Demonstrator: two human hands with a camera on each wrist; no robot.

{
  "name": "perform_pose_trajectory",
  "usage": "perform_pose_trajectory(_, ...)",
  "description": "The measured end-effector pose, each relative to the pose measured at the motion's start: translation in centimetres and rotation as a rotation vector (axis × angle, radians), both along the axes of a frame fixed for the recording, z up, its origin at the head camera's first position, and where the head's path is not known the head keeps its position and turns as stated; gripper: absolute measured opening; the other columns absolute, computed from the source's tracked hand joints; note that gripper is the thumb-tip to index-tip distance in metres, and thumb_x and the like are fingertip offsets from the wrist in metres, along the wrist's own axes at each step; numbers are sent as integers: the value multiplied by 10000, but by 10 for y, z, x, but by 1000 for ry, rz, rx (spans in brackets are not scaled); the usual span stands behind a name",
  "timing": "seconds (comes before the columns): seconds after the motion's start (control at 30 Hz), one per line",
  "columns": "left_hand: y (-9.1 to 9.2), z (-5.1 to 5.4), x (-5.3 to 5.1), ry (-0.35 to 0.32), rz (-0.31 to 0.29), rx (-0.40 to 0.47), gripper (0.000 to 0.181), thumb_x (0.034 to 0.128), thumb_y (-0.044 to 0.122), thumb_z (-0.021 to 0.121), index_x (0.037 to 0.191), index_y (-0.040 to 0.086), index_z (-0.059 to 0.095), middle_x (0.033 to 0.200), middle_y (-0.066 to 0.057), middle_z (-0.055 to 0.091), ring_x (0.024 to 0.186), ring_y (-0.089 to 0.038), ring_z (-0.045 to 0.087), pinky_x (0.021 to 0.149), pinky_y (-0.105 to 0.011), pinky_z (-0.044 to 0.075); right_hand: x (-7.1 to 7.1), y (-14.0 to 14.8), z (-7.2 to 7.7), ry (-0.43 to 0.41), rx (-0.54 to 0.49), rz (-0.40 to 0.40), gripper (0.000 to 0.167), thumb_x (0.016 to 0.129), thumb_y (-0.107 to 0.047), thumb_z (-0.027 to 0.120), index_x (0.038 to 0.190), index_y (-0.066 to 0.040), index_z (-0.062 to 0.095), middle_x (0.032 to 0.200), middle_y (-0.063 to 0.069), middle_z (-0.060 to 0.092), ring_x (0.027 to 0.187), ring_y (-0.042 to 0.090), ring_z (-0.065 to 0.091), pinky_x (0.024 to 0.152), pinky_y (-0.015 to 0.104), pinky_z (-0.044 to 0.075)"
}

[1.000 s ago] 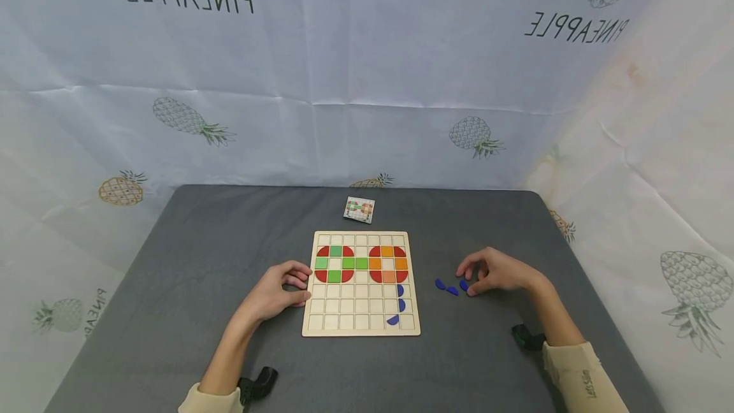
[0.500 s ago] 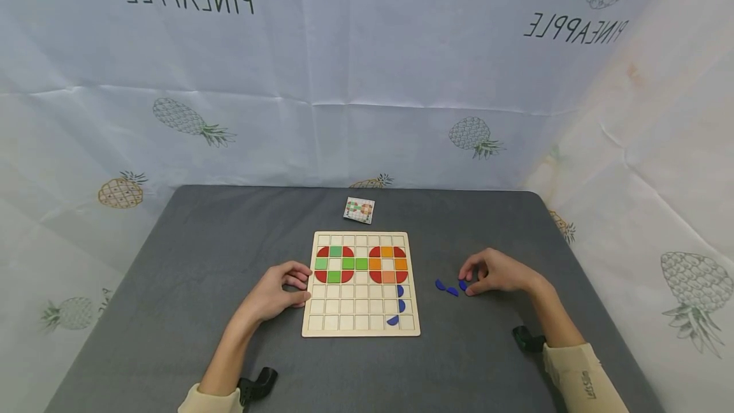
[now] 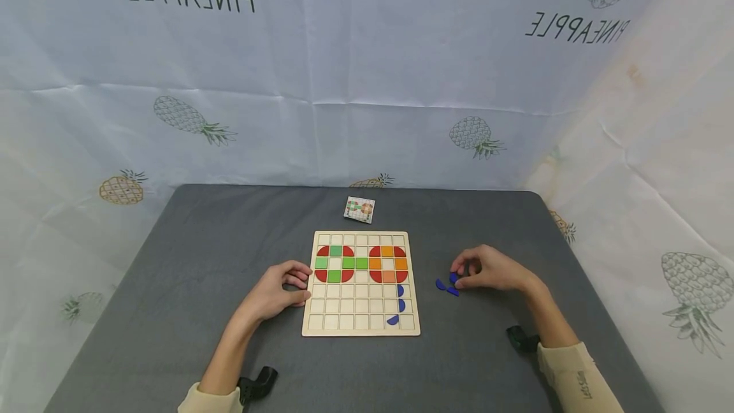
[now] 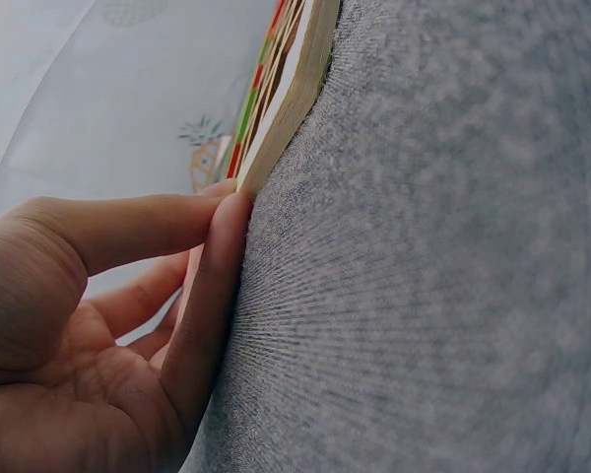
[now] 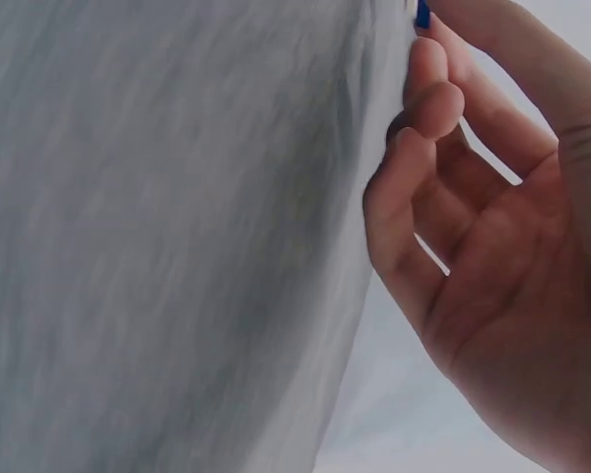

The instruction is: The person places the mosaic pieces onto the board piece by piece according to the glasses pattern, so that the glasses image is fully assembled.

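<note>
On the table lies a square wooden grid board (image 3: 348, 306) with red, green and orange pieces in its upper rows and several blue half-round pieces near its lower right. My left hand (image 3: 276, 292) pinches the board's left edge between thumb and finger; the left wrist view shows the board's side (image 4: 281, 138) at the fingertips. To the right of the board, my right hand (image 3: 492, 269) pinches a blue half-round piece (image 3: 453, 277) between thumb and forefinger. A bit of that blue piece (image 5: 423, 14) shows at the top of the right wrist view. Two more blue pieces (image 3: 440, 284) lie just beside it.
A small pattern card (image 3: 359, 210) stands behind the board, showing a similar coloured design. The grey-covered table (image 3: 241, 228) ends at a pale curtain (image 3: 367, 69) with pineapple prints behind and at the sides.
The right hand has moved slightly left with a blue half-round piece, towards the other two loose ones. The left hand and the board have stayed in place.
</note>
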State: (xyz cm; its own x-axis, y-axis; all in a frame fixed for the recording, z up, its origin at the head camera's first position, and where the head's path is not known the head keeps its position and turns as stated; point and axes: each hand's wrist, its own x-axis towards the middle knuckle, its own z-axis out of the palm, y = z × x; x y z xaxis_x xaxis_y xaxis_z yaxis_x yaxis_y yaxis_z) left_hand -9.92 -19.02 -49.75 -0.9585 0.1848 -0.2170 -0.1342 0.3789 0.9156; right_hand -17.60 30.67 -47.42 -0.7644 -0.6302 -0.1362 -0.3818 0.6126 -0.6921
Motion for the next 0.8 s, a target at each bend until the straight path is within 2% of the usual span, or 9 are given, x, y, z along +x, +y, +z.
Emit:
perform_pose_trajectory(0.27,-1,2,-1,-2,-4,3,453,892,-36,836,1305,-53,649,1188,-201,653,995,-219,649,725,-306,676,-1,-43,3,65,-68,-25,238,939,-274,874,1138,-173,790,984,-18,727,746,48,593,631,216,514)
perform_pose_trajectory(0.5,0,2,-1,4,-8,-2,445,895,-34,829,1302,-51,650,1194,-199,653,999,-219,647,735,-314,679,-5,-84,5,76,-124,12,250,945,-253,869,1151,-134,790,984,2,730,745,55,586,637,222,516)
perform_pose_trajectory(0.8,-1,1,0,8,-9,-3,441,895,-33,833,1298,-51,654,1179,-196,657,982,-210,647,725,-307,673,-7,-145,11,81,-153,90,212,957,-244,856,1131,-142,790,1011,10,747,758,57,587,670,219,522)
